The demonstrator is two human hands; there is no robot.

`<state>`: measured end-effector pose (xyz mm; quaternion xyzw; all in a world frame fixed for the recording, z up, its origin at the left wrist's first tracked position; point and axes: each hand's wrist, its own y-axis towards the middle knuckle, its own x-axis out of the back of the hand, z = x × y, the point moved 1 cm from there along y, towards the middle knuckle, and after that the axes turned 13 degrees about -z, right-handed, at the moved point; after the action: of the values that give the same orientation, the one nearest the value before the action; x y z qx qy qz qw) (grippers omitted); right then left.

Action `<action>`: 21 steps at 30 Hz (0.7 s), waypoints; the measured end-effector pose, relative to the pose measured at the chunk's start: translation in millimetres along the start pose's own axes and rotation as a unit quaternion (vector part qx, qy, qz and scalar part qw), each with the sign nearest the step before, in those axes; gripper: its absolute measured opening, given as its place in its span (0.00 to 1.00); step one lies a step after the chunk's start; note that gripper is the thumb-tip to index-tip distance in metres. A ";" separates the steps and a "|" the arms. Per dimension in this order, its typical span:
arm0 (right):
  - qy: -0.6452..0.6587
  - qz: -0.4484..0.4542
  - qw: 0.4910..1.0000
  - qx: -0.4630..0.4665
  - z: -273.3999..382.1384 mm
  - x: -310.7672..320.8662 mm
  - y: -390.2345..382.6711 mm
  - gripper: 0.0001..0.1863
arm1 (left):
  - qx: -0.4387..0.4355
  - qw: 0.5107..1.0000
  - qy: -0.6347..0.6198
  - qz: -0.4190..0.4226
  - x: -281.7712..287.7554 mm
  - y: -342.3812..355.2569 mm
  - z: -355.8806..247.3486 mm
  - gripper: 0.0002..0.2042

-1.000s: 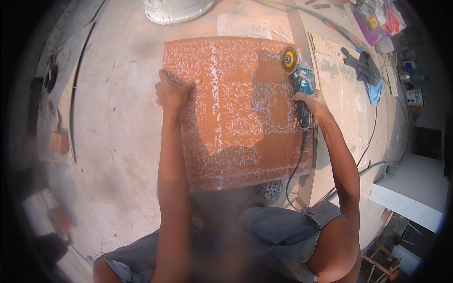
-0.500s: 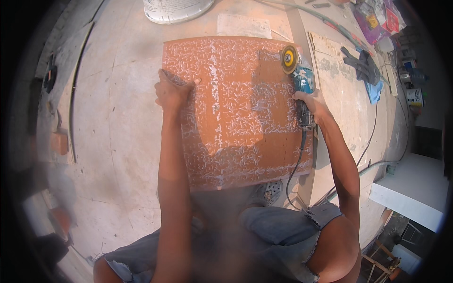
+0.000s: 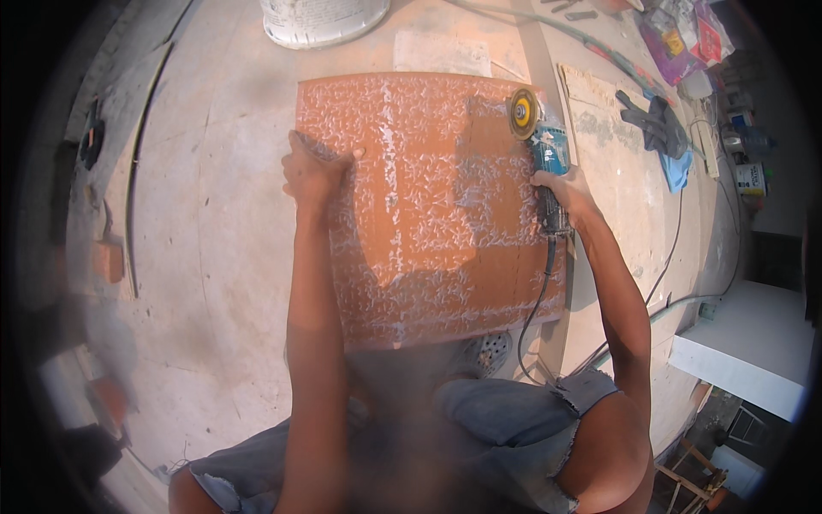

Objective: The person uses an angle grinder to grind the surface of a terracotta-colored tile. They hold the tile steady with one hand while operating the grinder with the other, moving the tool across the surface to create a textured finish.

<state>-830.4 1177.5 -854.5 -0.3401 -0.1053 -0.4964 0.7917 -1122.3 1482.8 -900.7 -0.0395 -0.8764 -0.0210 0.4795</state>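
A large orange-brown tile [image 3: 428,197], its face covered with white squiggly marks, lies in front of my knees. My left hand [image 3: 315,177] grips its left edge, thumb on the face and fingers bent round the side. Along the right edge, my right hand [image 3: 567,192] is wrapped round the body of a blue-green and black angle grinder [image 3: 550,152]. The grinder's round disc [image 3: 521,114], yellow at the centre, stands near the tile's upper right corner. Whether the disc is spinning or touching the tile I cannot tell. A cord [image 3: 541,300] runs back from the grinder toward my right knee.
A white bucket [image 3: 321,24] stands beyond the tile, beside a pale flat piece [image 3: 441,53]. To the right lie a dusty board [image 3: 599,120], dark gloves [image 3: 655,124], a blue cloth [image 3: 676,170] and plastic bags [image 3: 685,34]. A brick-like block [image 3: 109,261] is at the left.
The scene sits slightly lower in the picture. My hands, the tile and the grinder keep nearly the same places relative to one another.
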 end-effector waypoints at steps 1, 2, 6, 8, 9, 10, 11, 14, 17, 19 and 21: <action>-0.004 -0.002 1.000 0.005 0.3 -0.1 0.6 0.11 | 0.001 1.000 -0.001 0.002 0.5 0.4 -0.5 0.68; -0.008 -0.004 1.000 0.010 -0.5 0.0 1.4 0.11 | 0.003 1.000 -0.001 0.004 0.7 0.5 -0.9 0.68; -0.035 -0.013 0.999 0.028 -2.4 0.3 7.7 0.12 | 0.005 1.000 -0.016 0.006 2.0 -0.4 -2.1 0.66; -0.029 -0.012 0.999 0.038 -3.1 0.2 8.8 0.12 | 0.004 1.000 -0.020 0.002 1.5 -0.7 -2.1 0.66; -0.026 -0.012 0.999 0.044 -3.0 -0.2 9.1 0.12 | 0.003 1.000 -0.022 0.000 1.0 -0.7 -1.3 0.66; -0.028 -0.014 0.999 0.043 -2.8 -0.5 9.5 0.12 | 0.002 1.000 -0.022 -0.002 0.6 -0.6 -0.5 0.66; -0.031 -0.017 0.998 0.043 -2.4 -0.5 9.8 0.11 | 0.001 1.000 -0.022 -0.003 0.1 -0.8 0.0 0.66; -0.033 -0.010 0.999 0.034 -0.8 0.6 9.9 0.11 | 0.004 1.000 -0.024 -0.002 -1.1 -1.0 0.8 0.66; -0.034 -0.009 0.999 0.033 1.1 0.0 10.3 0.11 | 0.008 1.000 -0.019 0.003 -2.3 0.6 0.9 0.67; -0.035 -0.009 0.999 0.030 1.7 -0.4 9.7 0.11 | 0.010 1.000 -0.016 0.007 -3.9 1.2 1.6 0.67; -0.030 -0.004 0.999 0.024 4.4 -0.1 6.6 0.11 | 0.009 1.000 -0.015 0.009 -1.6 1.0 0.8 0.67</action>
<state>-824.0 1182.2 -854.1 -0.3350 -0.1425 -0.4863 0.7944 -1122.1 1483.8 -902.5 -0.0432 -0.8834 -0.0082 0.4665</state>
